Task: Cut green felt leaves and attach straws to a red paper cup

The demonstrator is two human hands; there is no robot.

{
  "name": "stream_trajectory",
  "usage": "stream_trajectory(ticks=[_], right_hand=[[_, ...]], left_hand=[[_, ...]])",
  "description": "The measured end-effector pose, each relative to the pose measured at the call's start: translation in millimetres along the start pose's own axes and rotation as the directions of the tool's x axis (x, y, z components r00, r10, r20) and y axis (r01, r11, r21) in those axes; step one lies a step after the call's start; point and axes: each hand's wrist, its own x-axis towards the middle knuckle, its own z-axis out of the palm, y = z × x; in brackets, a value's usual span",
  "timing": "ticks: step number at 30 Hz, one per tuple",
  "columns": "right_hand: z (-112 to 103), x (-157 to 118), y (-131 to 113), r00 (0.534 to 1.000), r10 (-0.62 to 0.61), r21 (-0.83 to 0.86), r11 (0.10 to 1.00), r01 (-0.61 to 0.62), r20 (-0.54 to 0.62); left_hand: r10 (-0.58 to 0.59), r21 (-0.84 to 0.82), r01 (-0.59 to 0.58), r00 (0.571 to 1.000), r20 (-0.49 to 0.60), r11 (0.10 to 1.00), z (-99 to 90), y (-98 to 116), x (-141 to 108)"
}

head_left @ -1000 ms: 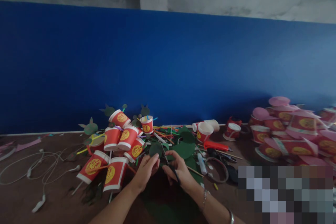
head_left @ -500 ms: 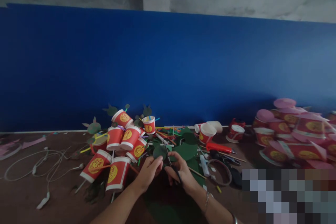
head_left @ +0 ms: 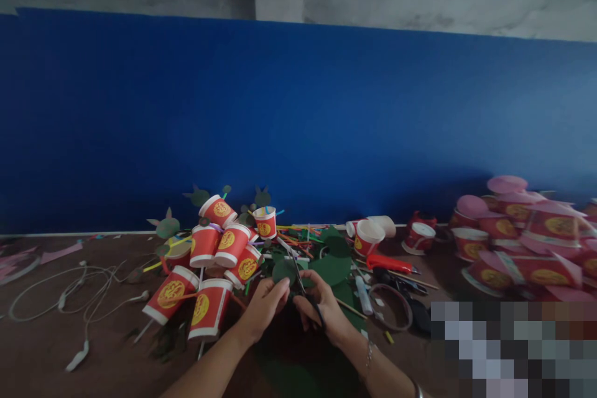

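Observation:
A small dark green paper disc is pinched between the thumb and fingers of my left hand. My right hand grips a pair of scissors, its fingers through the dark handles. The blades point away from me and lie along the disc's right edge; whether they touch it I cannot tell. Just beyond my hands lies green paper with round shapes in it. To the left of my left hand, red and white paper cups with yellow emblems are piled up.
Coloured sticks lie behind my hands. At right are a glue stick, a tape ring, a red tool and pink-trimmed cups. White earphones lie at left. A blue panel rises behind the table.

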Motion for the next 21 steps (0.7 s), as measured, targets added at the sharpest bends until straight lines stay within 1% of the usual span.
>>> stream_trajectory(ticks=[7, 12, 18, 21], right_hand=[[-0.7, 0.4, -3.0, 1.000, -0.004, 0.006, 1.000, 0.004, 0.016], [-1.7, 0.8, -0.2, 1.000, -0.005, 0.004, 1.000, 0.005, 0.019], [-0.2, 0.4, -2.0, 1.000, 0.006, 0.012, 1.000, -0.006, 0.004], [-1.0, 0.0, -1.7, 1.000, 0.008, 0.015, 1.000, -0.009, 0.008]], left_hand=[[0.013, 0.003, -0.013, 1.000, -0.006, 1.000, -0.8, 3.2, 0.4], [0.033, 0.009, -0.033, 0.999, -0.011, 0.999, -0.9, 4.8, 0.4], [0.092, 0.053, -0.089, 0.994, -0.064, 0.995, -1.7, 5.7, 1.3], [0.114, 0.074, -0.109, 0.992, -0.058, 0.991, -2.6, 5.4, 2.2]])
